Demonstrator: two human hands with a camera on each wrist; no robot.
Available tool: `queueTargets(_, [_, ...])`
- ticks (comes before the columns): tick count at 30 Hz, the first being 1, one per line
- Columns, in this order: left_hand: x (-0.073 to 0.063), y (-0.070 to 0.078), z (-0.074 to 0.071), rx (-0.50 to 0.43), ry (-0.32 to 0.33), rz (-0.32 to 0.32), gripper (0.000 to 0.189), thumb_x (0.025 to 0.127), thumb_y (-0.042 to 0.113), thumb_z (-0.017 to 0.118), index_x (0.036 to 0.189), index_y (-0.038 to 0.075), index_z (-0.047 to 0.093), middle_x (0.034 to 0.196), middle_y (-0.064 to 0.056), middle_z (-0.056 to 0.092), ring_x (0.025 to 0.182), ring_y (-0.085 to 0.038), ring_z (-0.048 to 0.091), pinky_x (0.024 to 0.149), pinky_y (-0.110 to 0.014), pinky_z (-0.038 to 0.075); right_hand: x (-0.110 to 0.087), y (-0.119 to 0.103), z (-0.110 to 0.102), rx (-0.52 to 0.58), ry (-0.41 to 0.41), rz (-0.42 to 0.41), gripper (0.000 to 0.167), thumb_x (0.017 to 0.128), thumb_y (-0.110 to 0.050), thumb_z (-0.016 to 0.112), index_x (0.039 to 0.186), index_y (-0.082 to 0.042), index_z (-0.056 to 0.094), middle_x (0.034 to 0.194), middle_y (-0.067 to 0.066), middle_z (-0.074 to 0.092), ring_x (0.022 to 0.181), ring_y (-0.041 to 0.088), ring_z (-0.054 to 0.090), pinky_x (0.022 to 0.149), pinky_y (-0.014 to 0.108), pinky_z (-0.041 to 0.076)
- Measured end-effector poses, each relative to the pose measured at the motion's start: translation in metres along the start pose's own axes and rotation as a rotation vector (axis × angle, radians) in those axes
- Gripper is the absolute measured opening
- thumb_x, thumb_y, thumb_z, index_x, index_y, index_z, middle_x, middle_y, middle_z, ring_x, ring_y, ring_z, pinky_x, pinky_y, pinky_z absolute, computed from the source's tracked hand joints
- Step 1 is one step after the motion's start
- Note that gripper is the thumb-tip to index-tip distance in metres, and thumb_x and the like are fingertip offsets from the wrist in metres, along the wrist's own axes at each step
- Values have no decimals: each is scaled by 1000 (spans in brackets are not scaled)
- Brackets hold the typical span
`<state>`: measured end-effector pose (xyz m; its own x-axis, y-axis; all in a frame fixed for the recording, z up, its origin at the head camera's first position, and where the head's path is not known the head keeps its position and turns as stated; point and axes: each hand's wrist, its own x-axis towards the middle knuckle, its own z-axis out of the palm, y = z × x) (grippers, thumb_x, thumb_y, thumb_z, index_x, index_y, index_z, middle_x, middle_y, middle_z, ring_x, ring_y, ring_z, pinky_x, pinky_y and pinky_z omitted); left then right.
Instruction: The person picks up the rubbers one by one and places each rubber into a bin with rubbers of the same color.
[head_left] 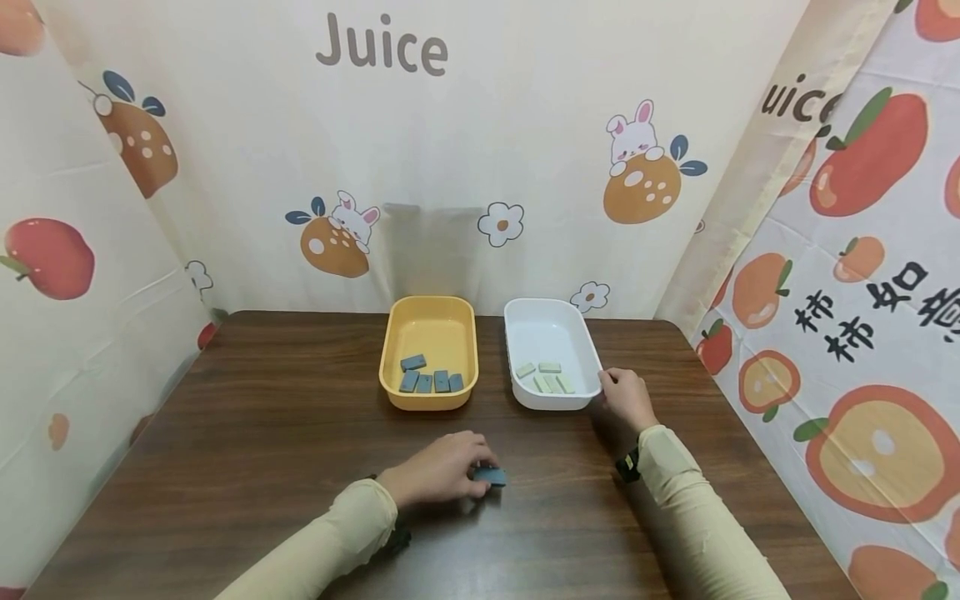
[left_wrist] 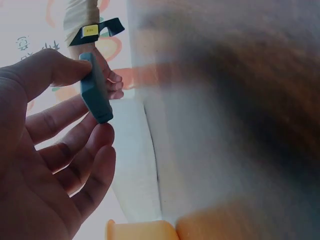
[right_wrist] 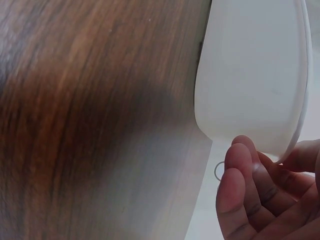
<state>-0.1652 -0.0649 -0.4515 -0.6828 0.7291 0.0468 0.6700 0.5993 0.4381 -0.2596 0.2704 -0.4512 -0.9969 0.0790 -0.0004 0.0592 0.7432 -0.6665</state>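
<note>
My left hand [head_left: 441,472] pinches a blue-grey rectangular block [head_left: 492,477] low over the table, in front of the two trays. Up close in the left wrist view, the thumb presses one end of the block [left_wrist: 94,95] with fingers on its other side. At the white tray [head_left: 553,402], my right hand [head_left: 628,398] grips the near right corner of the rim, thumb above and fingers below in the right wrist view. Several pale green blocks [head_left: 549,367] lie at that tray's near end. To its left stands a yellow tray [head_left: 427,403] holding several blue-grey blocks [head_left: 442,381].
Both trays stand side by side near the back edge of the brown wooden table [head_left: 262,433]. A printed curtain [head_left: 450,133] hangs right behind the table, and more printed cloth [head_left: 847,333] lines its right side.
</note>
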Motion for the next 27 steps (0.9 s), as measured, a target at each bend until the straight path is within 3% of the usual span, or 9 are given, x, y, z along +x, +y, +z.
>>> queueTargets(11, [1,-6,-7,-57,66,-49,27,84,25,70,109,15,73,95,8,62,83,-4,52,74,-17,47,0,1,0,-3,0,4,39,103,-22,40,113,6,65,71,11,66,58,15,58,58,29,46])
queueTargets(17, [0,-7,-11,-41,112,-46,26,83,25,71,107,15,73,94,7,62,81,-4,50,73,-17,46,0,1,1,-2,0,3,40,103,-23,41,115,6,65,71,10,65,58,15,58,58,28,46])
queueTargets(27, [0,-9,-18,-62,157,-102,25,84,26,72,107,15,73,96,7,62,83,-10,53,72,-19,46,1,3,1,-2,-3,1,40,103,-23,40,115,6,65,70,10,66,58,15,58,58,29,46])
